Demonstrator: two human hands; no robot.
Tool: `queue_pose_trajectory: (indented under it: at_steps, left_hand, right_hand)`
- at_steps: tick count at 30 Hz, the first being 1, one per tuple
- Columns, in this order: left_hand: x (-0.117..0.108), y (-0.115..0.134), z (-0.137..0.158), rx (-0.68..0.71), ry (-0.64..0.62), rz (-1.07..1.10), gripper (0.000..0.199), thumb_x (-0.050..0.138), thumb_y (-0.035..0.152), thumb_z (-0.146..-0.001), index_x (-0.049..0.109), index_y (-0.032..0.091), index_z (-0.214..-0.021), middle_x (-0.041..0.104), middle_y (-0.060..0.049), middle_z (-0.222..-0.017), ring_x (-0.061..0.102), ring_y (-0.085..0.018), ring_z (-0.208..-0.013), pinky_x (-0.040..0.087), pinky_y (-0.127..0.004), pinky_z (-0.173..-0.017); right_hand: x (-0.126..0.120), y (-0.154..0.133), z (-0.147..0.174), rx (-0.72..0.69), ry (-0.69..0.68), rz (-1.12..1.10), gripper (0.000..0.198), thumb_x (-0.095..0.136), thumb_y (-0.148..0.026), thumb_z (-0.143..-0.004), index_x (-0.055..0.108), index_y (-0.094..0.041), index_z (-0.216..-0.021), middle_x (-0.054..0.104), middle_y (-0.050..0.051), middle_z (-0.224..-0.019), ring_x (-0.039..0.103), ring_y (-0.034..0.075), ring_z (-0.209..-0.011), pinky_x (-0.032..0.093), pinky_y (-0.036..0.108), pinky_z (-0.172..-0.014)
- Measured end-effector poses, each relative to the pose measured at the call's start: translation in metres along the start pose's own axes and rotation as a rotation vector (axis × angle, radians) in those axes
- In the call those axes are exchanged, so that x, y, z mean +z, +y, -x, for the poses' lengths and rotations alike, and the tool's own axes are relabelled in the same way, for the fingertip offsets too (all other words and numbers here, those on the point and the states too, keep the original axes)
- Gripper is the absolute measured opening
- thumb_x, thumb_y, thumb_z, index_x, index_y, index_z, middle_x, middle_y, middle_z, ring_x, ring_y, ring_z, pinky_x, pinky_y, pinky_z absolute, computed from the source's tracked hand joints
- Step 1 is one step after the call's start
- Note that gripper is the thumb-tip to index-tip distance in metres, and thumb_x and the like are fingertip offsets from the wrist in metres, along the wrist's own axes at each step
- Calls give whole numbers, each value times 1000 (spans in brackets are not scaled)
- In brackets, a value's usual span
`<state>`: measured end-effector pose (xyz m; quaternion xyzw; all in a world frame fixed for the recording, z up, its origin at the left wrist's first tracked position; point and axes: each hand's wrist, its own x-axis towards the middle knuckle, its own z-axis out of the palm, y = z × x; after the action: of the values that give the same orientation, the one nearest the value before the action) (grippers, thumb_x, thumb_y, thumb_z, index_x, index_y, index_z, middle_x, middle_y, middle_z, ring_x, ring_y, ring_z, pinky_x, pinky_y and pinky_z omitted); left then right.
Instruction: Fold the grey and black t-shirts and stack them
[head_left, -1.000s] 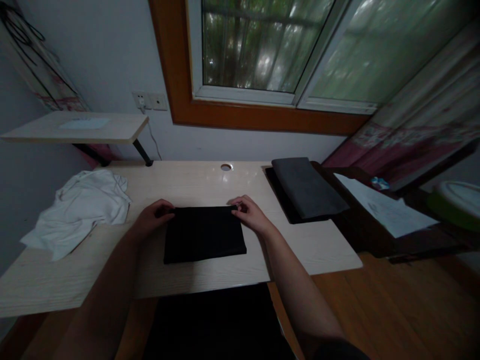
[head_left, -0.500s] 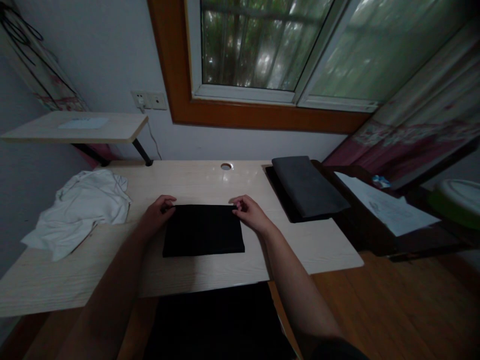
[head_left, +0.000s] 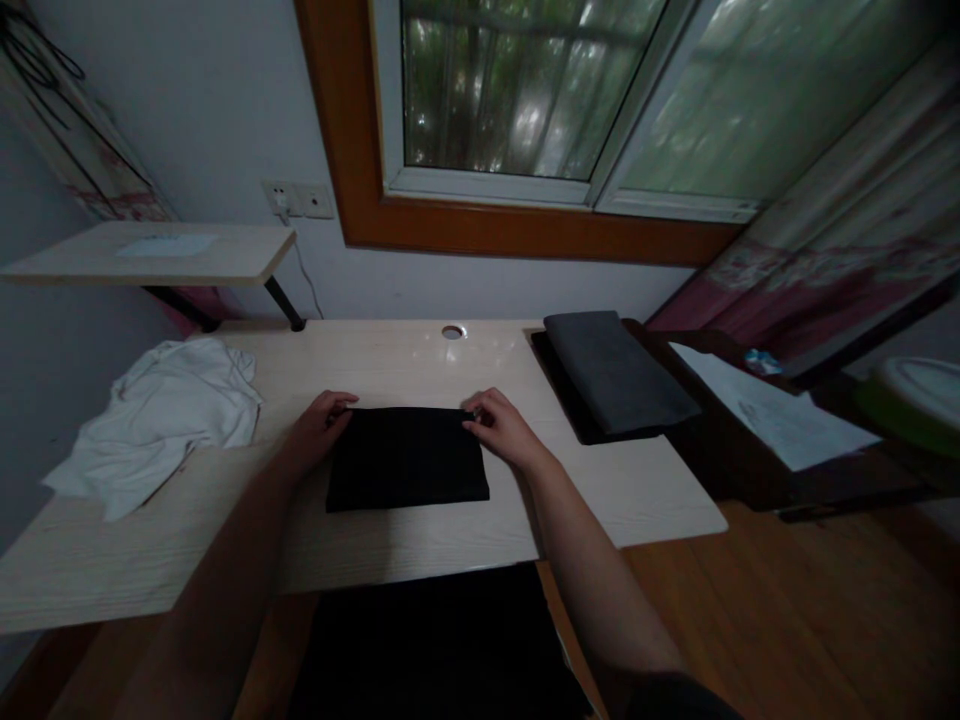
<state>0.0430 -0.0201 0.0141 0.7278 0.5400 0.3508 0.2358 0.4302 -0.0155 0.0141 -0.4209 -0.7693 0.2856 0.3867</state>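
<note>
Below a window (head_left: 525, 100), a pale bench (head_left: 630, 500) carries a flat black rectangle (head_left: 409, 460) near the middle of its front edge. The left hand (head_left: 311, 432) and right hand (head_left: 506, 430) each pinch one of the rectangle's far corners between the fingers. A rumpled white cloth (head_left: 169, 415) lies toward the bench's left edge; a dark grey folder-like item (head_left: 619, 375) lies by the right edge, near the far corner.

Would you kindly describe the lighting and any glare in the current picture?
Head view: dim overall, brightest at the window; head view again: small glints near the round hole in the desk, and the black item too dark to show much detail.
</note>
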Motion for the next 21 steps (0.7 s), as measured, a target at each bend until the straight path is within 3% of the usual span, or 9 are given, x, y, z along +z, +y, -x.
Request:
queue_pose_trajectory:
  at_steps: [4,11,15,21]
  left_hand:
    - [0,4,1,-11,1,-12,35,55,40,-93,65,22,-121,66,-7,-112,65,-24,-102,55,-42,-91]
    - [3,1,1,39,-24,-29,33,55,39,-95,66,22,-121,66,-8,-116,66,-24,-106,54,-45,-97]
    - [3,1,1,10,-27,-13,34,57,39,-94,65,22,-121,69,-9,-117,67,-24,-108,53,-46,-99]
    - [3,4,1,-36,-14,21,36,59,40,-91,64,23,-122,73,-8,-114,70,-25,-108,55,-46,-98]
  right_hand:
    - [0,-1,0,9,30,-6,29,74,-22,-86,61,-25,-112,55,3,-109,58,14,-78,52,32,-72]
    - [-2,-3,0,-15,-11,-5,17,72,-21,-88,65,-24,-104,55,3,-106,58,14,-78,51,31,-73]
    - [-3,-5,0,-9,-3,-4,22,72,-22,-87,63,-24,-107,55,3,-107,58,15,-79,51,32,-73]
    - [-2,-4,1,10,-23,-35,12,72,-25,-88,69,-24,-99,57,5,-106,58,16,-81,52,34,-76]
